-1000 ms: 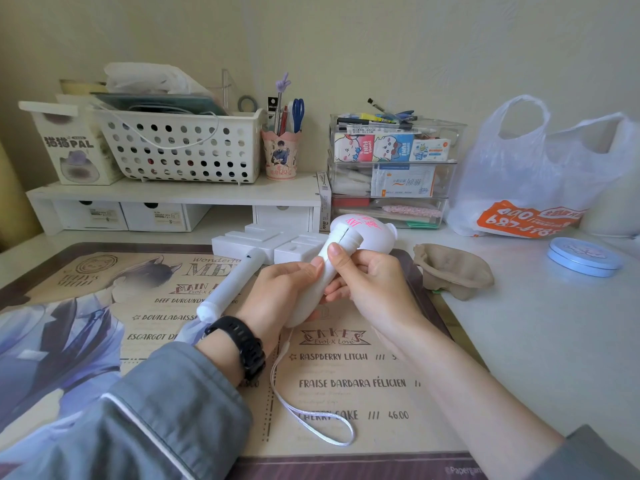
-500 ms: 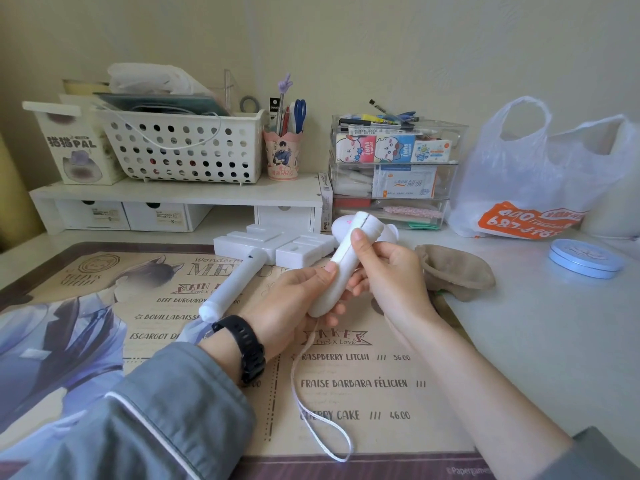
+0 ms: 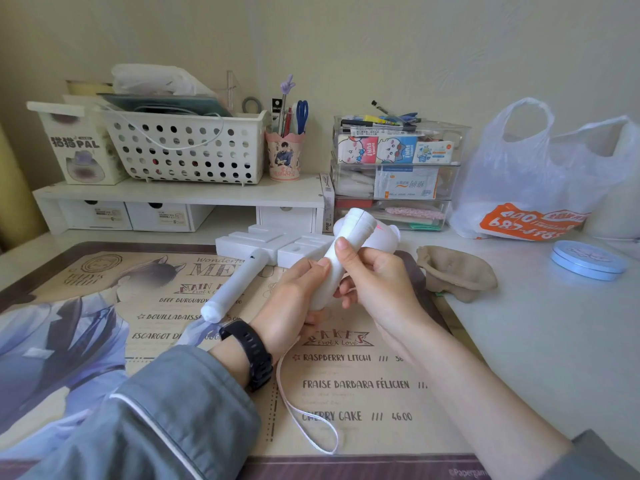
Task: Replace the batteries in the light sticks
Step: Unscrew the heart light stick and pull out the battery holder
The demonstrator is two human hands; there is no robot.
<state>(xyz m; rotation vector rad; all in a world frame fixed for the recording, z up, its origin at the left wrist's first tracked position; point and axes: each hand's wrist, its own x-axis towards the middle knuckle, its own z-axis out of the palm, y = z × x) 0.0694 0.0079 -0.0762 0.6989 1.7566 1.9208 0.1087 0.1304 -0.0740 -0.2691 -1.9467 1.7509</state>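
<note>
Both hands met over the middle of the desk mat (image 3: pixel 104 306). The held light stick (image 3: pixel 354 230) was white and tilted, its rounded head with pink marks pointing far and right, its butt end hidden down in the palms.

Left hand (image 3: pixel 294 299): fingers curled round the lower handle, thumb tip pressed on its side. Right hand (image 3: pixel 377 285): gripped the handle from the right, thumb laid along it toward the head.

A white wrist strap (image 3: pixel 308 417) trailed from under the hands onto the mat, looping toward the near edge.

The second light stick (image 3: pixel 239 271), with a blocky white head, lay flat on the mat just left of the hands, handle pointing near-left, no hand on it.

Black watch (image 3: pixel 249 355) on the left wrist. A brown pouch (image 3: pixel 453 271) lay right of the hands by the mat's edge, with a blue tin (image 3: pixel 588 259) farther right.
</note>
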